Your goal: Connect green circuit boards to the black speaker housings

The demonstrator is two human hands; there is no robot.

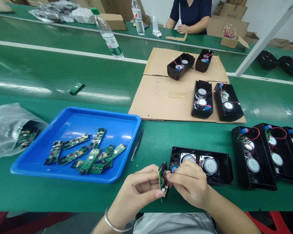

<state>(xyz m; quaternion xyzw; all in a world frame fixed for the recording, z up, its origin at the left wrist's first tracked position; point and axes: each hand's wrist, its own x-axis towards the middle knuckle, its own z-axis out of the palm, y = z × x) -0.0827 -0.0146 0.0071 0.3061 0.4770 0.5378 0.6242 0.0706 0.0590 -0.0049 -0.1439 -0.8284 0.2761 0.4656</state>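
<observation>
My left hand (pixel 139 187) is closed around a green circuit board (pixel 162 180), held upright on edge at the table's front. My right hand (pixel 191 183) pinches a thin wire end against the board's face; the fingers hide its tip. Close by those fingertips is a small blue cylindrical part (pixel 174 169). Behind my right hand lies a black speaker housing (pixel 222 169) with two round speakers (pixel 209 165), partly covered by the hand. Thin red wire runs between the speakers.
At left, a blue tray (pixel 73 113) holds several circuit boards, beside a plastic bag (pixel 5 130) of more. Tweezers (pixel 137 144) lie right of the tray. More speaker housings (pixel 254 159) stand at right and on cardboard (pixel 161 97). A bottle (pixel 109 40) and a seated person (pixel 191 16) are beyond.
</observation>
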